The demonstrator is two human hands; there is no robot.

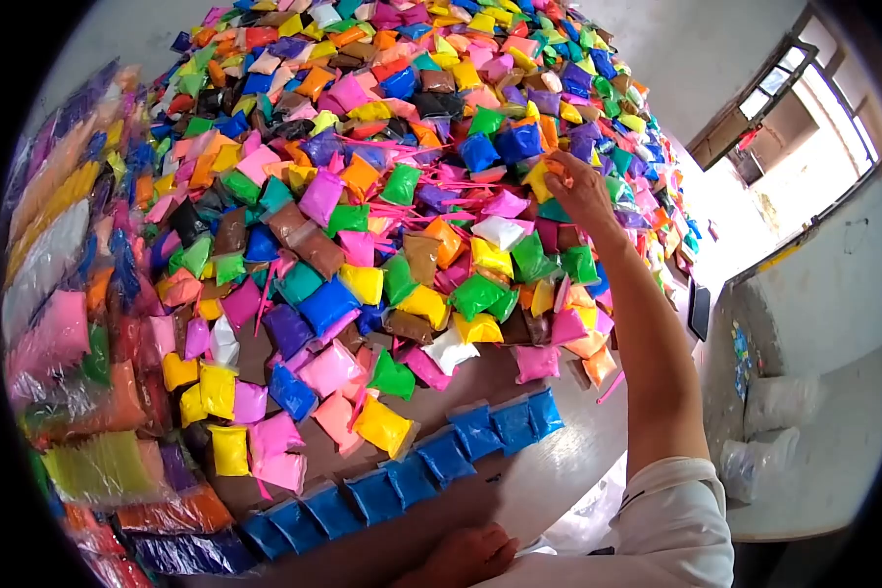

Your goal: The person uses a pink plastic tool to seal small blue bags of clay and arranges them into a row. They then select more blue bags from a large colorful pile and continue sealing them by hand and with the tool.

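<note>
My right hand (580, 199) reaches far into a large heap of small plastic packets with coloured filling. Its fingers are closed at the edge of a yellow packet (536, 181); the exact grip is small in view. Dark blue packets (517, 143) lie just beyond it. My left hand (468, 557) is low at the table's near edge, fingers curled in, with nothing seen in them. In front of it, a slanting row of several blue packets (379, 495) lies side by side, touching, on the brown table (549, 468).
Stacks of clear-wrapped coloured packets (54, 333) line the left side. Pink sticks (480, 178) are scattered through the heap. A dark phone-like object (699, 312) lies at the table's right edge. Clear plastic bags (755, 461) are at the lower right, and an open window (804, 127) is beyond.
</note>
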